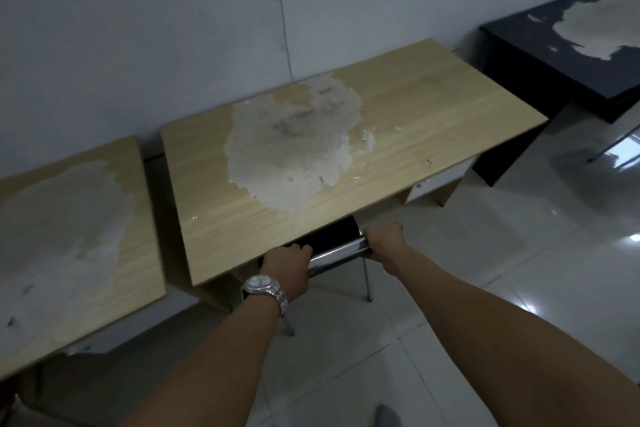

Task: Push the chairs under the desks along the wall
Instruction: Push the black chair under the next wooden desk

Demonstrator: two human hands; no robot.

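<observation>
Left hand: the left hand, with a wristwatch on its wrist, is clenched over the left end of the chair backrest, fingers curled over the top edge.
Right hand: the right hand grips the right end of the same backrest, fingers wrapped down out of sight behind the chrome rail.
Why held so: one hand at each end should keep the chair square to the opening as it goes in, judging by the even spacing.
Arm pose: both forearms reach forward and down, nearly straight, converging toward the chair; this looks like the far end of a push.
Chair: almost wholly under the middle worktop; only the top of the dark backrest and two thin metal legs on the floor show.
Middle worktop: pale wood, a large patch of peeled surface, back edge at the wall.
Neighbours: a similar worktop on the left, a black worktop on the right.
Progress: this chair seems nearly seated.
</observation>
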